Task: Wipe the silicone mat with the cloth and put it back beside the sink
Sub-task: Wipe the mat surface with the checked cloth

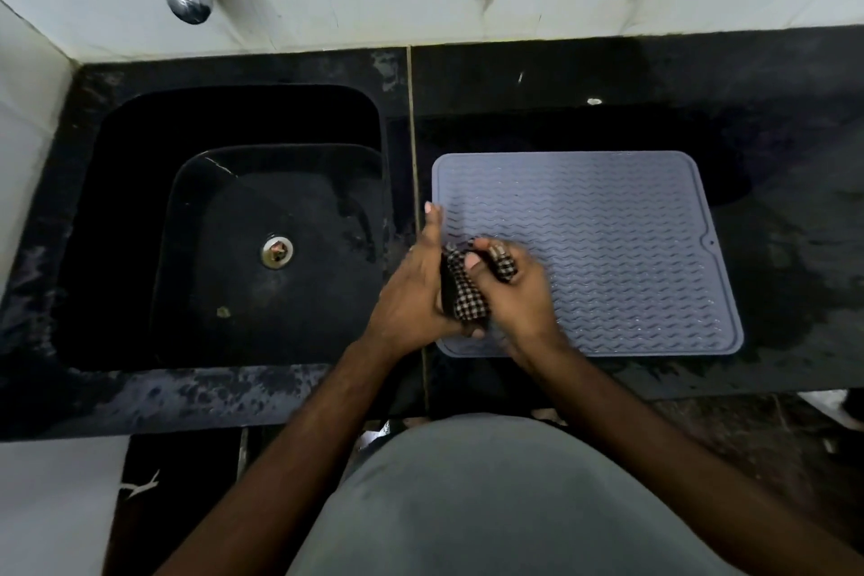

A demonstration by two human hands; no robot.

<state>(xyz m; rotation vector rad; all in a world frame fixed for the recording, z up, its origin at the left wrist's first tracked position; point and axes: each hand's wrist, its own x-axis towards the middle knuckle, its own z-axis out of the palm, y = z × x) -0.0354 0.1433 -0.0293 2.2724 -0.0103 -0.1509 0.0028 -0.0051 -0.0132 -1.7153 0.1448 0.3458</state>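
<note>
Both hands, left hand (414, 290) and right hand (519, 290), grip the checked cloth (463, 290) with curled fingers over the silicone mat (631, 248).

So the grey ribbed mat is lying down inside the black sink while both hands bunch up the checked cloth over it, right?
Not quite. The head view shows the grey ribbed mat lying flat on the dark counter to the right of the black sink, not inside it. The rest holds: the left hand and right hand both grip the checked cloth over the mat's left part.
</note>
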